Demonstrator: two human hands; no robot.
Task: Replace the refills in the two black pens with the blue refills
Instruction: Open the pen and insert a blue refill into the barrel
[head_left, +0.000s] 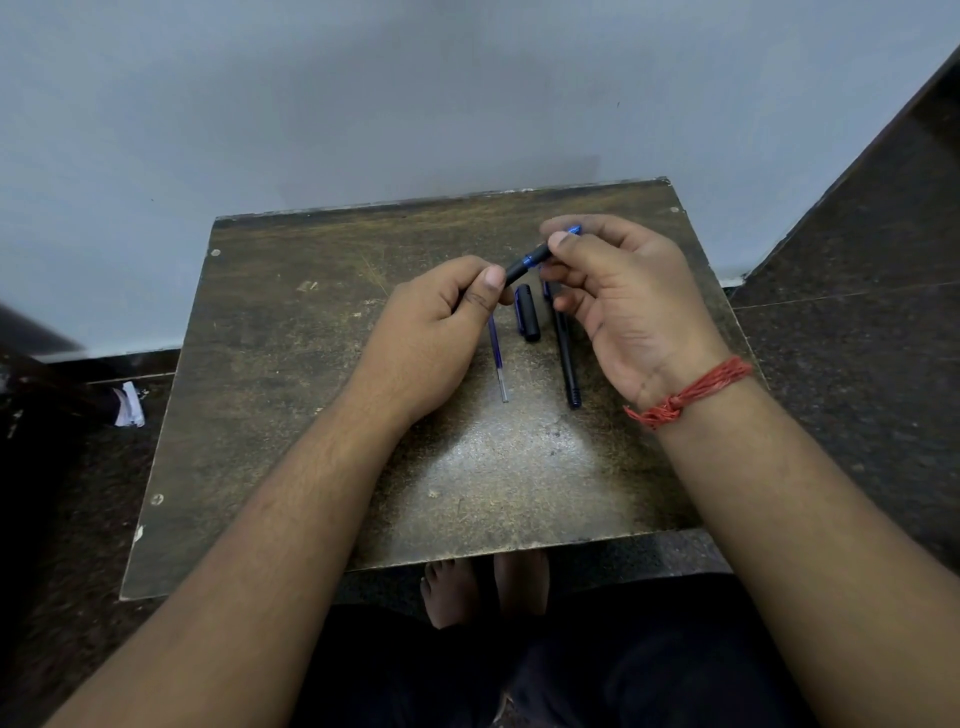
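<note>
Both hands pinch one black pen (527, 264) above the table (291, 415); the left hand (441, 322) nips its lower end between thumb and forefinger, the right hand (618, 291) grips the upper end, where blue plastic shows; the pen's long axis runs from 8 o'clock up to 2 o'clock between them, so a twist or pull apart along that line looks the likely next move. Just below, toward 6 o'clock, lie one loose blue refill (496, 358), one cap (527, 313) and one second black pen (566, 358), all roughly 12-to-6 in axis; the refill sits nearer the left hand, the second pen nearer the right; I count no second loose refill.
</note>
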